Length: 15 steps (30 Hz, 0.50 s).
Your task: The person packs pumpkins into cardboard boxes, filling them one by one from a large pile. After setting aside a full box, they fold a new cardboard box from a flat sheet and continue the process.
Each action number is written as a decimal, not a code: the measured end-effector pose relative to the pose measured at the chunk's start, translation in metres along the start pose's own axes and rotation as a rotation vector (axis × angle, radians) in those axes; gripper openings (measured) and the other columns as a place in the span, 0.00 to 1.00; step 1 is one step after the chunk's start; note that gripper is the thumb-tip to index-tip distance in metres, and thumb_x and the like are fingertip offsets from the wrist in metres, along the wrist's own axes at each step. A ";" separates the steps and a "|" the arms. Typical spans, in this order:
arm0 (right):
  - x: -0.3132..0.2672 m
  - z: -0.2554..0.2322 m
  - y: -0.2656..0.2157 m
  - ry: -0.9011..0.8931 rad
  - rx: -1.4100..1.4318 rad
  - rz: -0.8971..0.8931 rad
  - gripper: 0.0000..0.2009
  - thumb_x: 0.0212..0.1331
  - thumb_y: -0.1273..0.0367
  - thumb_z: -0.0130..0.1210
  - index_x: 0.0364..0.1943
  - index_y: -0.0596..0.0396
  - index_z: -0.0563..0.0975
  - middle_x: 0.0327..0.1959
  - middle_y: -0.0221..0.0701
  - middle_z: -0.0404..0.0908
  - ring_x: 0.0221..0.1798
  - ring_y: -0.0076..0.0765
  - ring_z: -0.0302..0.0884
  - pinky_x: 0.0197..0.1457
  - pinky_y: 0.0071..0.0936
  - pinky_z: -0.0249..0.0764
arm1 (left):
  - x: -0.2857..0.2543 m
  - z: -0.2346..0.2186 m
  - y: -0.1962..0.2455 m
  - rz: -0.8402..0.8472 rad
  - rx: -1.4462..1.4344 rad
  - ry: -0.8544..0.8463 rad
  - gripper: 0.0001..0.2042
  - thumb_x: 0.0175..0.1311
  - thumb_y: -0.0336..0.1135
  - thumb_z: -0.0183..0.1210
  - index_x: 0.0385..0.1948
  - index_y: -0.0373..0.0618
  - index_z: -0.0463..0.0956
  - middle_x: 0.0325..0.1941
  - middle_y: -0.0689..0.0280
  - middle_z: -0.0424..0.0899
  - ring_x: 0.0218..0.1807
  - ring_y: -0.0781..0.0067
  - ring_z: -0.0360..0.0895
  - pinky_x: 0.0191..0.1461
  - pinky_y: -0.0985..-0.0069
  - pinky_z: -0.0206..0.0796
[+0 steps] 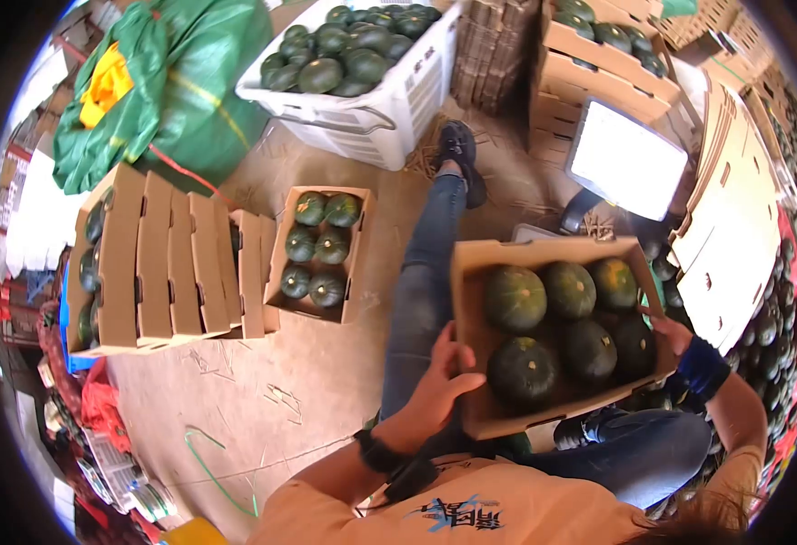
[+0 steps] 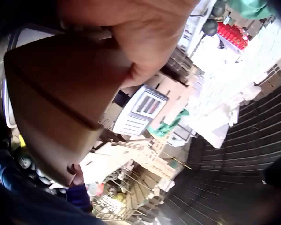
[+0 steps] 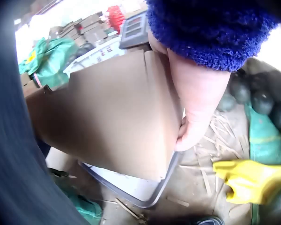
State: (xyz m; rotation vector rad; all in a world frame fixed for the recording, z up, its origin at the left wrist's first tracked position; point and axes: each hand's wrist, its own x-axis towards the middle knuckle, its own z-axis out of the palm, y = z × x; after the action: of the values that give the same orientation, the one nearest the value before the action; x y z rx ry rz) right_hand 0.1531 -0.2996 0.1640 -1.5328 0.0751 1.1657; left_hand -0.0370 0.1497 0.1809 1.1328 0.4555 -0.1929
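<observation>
A cardboard box (image 1: 557, 420) holding several round dark green pumpkins (image 1: 525, 372) is held in front of the body, tilted in the head view. The left hand (image 1: 439, 386) grips its left end, the thumb lying along the side. At the opposite end the right hand (image 1: 673, 338), below a blue wristband (image 1: 702, 370), grips the box wall. The right wrist view shows the box's plain outer side (image 3: 107, 112) above a scale platform (image 3: 145, 190) with a dark rim. The scale's display unit (image 2: 143, 110) appears past the box in the left wrist view.
On the floor to the left stands another pumpkin box (image 1: 348, 309), beside a row of filled boxes (image 1: 158, 263). A white crate (image 1: 353, 132) of pumpkins and a green sack (image 1: 198, 82) are farther off. Flattened cardboard (image 1: 725, 209) leans at right. A yellow glove (image 3: 250, 180) lies near the scale.
</observation>
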 end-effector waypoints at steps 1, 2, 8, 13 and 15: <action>-0.002 0.042 -0.055 -0.075 0.130 -0.017 0.29 0.65 0.55 0.45 0.67 0.51 0.56 0.66 0.35 0.61 0.68 0.33 0.58 0.70 0.35 0.54 | -0.018 -0.009 0.018 0.013 -0.091 0.041 0.20 0.49 0.32 0.57 0.46 0.44 0.66 0.46 0.63 0.65 0.52 0.68 0.66 0.54 0.72 0.62; 0.005 0.075 -0.094 -0.151 0.263 -0.030 0.29 0.65 0.54 0.44 0.67 0.52 0.56 0.66 0.35 0.61 0.67 0.32 0.58 0.70 0.35 0.55 | -0.033 -0.021 0.031 0.024 -0.181 0.081 0.23 0.48 0.31 0.56 0.50 0.44 0.65 0.42 0.65 0.64 0.51 0.70 0.66 0.54 0.73 0.62; 0.051 0.162 -0.198 -0.246 0.018 -0.365 0.35 0.61 0.45 0.43 0.66 0.53 0.58 0.63 0.34 0.65 0.63 0.33 0.63 0.64 0.34 0.59 | -0.071 -0.105 0.079 0.398 -0.545 0.291 0.30 0.48 0.38 0.49 0.59 0.46 0.63 0.47 0.64 0.69 0.55 0.66 0.68 0.60 0.69 0.61; -0.020 0.147 -0.235 -0.056 -0.433 -0.457 0.29 0.62 0.53 0.48 0.62 0.59 0.63 0.53 0.37 0.74 0.54 0.33 0.72 0.58 0.29 0.66 | -0.013 -0.235 0.038 0.621 -0.626 0.453 0.22 0.48 0.36 0.52 0.49 0.47 0.69 0.52 0.68 0.74 0.55 0.61 0.70 0.62 0.65 0.59; -0.048 0.114 -0.220 0.100 -0.453 -0.485 0.25 0.63 0.57 0.46 0.60 0.58 0.66 0.51 0.34 0.75 0.54 0.32 0.72 0.56 0.28 0.67 | 0.025 -0.289 0.005 0.545 -0.665 0.531 0.26 0.49 0.36 0.53 0.54 0.46 0.67 0.51 0.67 0.75 0.55 0.60 0.71 0.63 0.65 0.58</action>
State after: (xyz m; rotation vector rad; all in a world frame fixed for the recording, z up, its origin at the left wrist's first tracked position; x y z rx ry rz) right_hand 0.1924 -0.1600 0.3702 -1.8670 -0.5001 0.7422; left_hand -0.0854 0.4156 0.0740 0.5973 0.5985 0.7094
